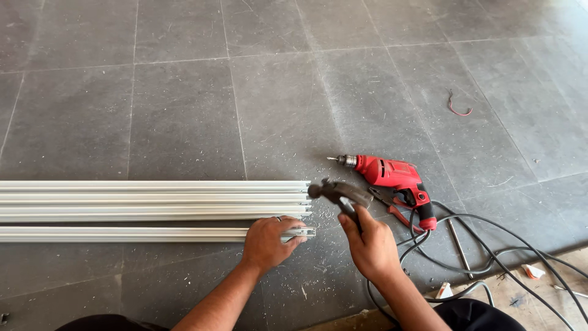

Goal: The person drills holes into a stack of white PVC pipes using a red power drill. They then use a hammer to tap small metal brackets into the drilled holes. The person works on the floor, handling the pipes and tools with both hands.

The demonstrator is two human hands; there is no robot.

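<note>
My left hand (267, 241) rests on the right end of a single silver aluminium channel (122, 234) that lies on the grey tiled floor, fingers curled over a small metal piece at its tip. My right hand (369, 245) grips the handle of a claw hammer (338, 192), whose head is raised just above and to the right of the channel's end. A bundle of several more aluminium channels (153, 200) lies parallel just beyond.
A red electric drill (395, 179) lies on the floor to the right of the hammer, with pliers (392, 206) beside it and black cables (490, 257) looping at the lower right. A red wire scrap (458, 108) lies farther off. Metal shavings dust the tiles.
</note>
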